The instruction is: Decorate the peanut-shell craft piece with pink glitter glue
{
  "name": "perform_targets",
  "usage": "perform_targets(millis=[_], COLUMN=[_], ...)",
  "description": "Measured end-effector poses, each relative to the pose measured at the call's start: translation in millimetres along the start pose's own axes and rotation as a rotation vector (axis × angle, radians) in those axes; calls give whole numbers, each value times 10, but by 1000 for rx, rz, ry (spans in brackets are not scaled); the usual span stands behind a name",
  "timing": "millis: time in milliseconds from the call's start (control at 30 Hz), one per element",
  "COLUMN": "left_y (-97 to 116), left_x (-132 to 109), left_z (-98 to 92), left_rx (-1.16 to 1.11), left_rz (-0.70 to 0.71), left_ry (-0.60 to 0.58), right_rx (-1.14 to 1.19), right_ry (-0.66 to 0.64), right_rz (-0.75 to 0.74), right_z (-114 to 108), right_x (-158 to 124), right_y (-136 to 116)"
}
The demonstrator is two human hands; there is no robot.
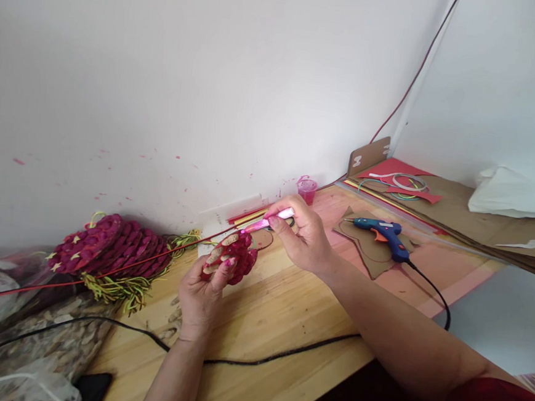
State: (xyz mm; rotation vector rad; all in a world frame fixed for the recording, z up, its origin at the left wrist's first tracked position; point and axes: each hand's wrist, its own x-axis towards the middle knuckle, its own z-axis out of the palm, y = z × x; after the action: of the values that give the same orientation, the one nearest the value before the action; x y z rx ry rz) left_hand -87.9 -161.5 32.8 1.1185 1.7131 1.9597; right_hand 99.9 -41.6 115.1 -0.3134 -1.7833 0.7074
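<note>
My left hand point(203, 294) grips a cluster of peanut shells point(243, 261) from below; most are coated deep magenta, while a few on its left side are still bare tan. In my right hand point(301, 237) is a white-handled paintbrush point(285, 213), pinched between thumb and fingers. Pink paint stains the brush's lower end, which meets or nearly meets the top of the cluster; exact contact is hard to tell. A small cup of pink paint point(307, 191) stands behind my right hand, against the wall. Loose peanuts point(175, 320) lie beside my left wrist.
Finished-looking magenta pieces with yellow-green tassels point(110, 247) are stacked at left, above a clear bag of peanuts point(71, 339). A blue glue gun point(380, 231) rests on cut cardboard point(360, 251) at right. Black cable point(283, 353) crosses the wooden table point(258, 317).
</note>
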Motion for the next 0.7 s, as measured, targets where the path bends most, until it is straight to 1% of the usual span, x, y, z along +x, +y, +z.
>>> perform_targets(millis=[100, 233, 467, 633, 700], left_y=[39, 73, 62, 28, 11], left_x=[-4, -4, 3, 25, 36], left_z=[23, 39, 16, -18, -33], left_rx=[-20, -82, -137, -124, -118], left_rz=[-14, -65, -104, -96, -85], left_ry=[-8, -12, -25, 9, 3], right_rx=[4, 29, 106, 145, 193], right_ry=[-9, 3, 59, 74, 82], right_rz=[4, 13, 160, 202, 213], right_z=[7, 14, 3, 7, 12], right_x=[-4, -8, 11, 18, 25], right_y=[-5, 7, 59, 80, 75])
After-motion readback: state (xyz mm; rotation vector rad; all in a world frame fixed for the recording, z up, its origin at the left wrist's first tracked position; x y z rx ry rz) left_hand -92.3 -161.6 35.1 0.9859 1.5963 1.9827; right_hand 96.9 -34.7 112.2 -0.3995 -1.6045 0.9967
